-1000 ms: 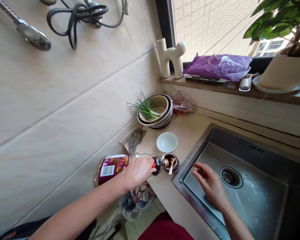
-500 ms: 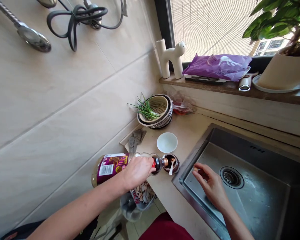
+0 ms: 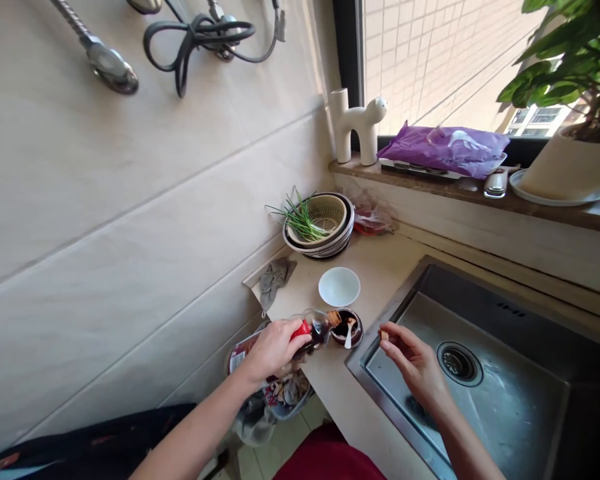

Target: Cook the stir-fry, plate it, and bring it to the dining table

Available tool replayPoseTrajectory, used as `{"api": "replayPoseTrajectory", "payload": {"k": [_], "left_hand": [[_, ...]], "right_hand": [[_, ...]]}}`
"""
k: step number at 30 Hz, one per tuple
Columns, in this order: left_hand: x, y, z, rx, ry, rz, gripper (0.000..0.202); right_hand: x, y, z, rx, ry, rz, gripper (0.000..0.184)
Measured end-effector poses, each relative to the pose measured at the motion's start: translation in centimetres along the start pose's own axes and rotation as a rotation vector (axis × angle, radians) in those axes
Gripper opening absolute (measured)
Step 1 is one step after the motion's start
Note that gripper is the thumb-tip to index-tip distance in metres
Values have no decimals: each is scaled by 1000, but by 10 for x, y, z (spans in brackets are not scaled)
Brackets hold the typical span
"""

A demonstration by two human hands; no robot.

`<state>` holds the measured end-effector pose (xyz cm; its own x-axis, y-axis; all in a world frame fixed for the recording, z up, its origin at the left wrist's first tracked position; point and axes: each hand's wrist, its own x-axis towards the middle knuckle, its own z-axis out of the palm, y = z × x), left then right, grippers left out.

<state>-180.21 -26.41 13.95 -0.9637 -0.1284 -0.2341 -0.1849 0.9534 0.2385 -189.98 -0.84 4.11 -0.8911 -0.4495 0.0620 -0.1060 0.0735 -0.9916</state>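
Observation:
My left hand (image 3: 279, 350) is wrapped round the red handle of a large clear plastic bottle (image 3: 316, 329) with dark liquid inside. The bottle lies tilted, its label partly behind my hand, and its orange-brown neck reaches the rim of a small dark jar (image 3: 338, 335). A white spoon (image 3: 349, 333) rests in the jar. Above the sink's near left corner, my right hand (image 3: 415, 363) pinches a small tan bottle cap (image 3: 383, 335) between thumb and fingers. Just behind the jar stands a white bowl (image 3: 339, 287).
Stacked basins with a colander (image 3: 325, 213) hold green scallions (image 3: 304, 220) in the corner. A grey cloth (image 3: 276, 277) lies at the counter's left edge. The steel sink (image 3: 520, 400) is on the right. Below the counter edge is a waste bin (image 3: 287, 407).
The bottle's base has swung lower and nearer, so its body looks shorter and less of the label shows. Its mouth stays by the jar. My view has shifted slightly.

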Motion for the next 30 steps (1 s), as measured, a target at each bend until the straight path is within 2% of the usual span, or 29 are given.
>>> {"api": "replayPoseTrajectory", "payload": {"k": [5, 9, 15, 17, 19, 22, 26, 27, 30], "left_hand": [[-14, -10, 13, -350, 93, -8, 34], [-28, -18, 14, -551, 82, 59, 37], [-45, -35, 17, -886, -13, 155, 42], [-48, -39, 19, -1022, -50, 165, 44], [-52, -40, 20, -1109, -63, 182, 46], [-59, -35, 18, -1054, 38, 226, 44], [-69, -27, 16, -889, 199, 222, 42], [-70, -27, 16, -864, 213, 216, 42], [-73, -26, 19, -805, 239, 219, 41]], "right_hand": [[25, -41, 17, -185, -155, -278, 26], [41, -78, 32, -322, -304, -449, 23], [38, -129, 43, -446, -591, -543, 22], [34, -142, 46, -476, -653, -551, 22], [30, -152, 50, -520, -660, -540, 21], [24, -157, 60, -666, -559, -509, 21], [19, -157, 70, -889, -352, -404, 36], [17, -158, 71, -888, -358, -390, 35], [13, -166, 74, -781, -527, -436, 29]]}}
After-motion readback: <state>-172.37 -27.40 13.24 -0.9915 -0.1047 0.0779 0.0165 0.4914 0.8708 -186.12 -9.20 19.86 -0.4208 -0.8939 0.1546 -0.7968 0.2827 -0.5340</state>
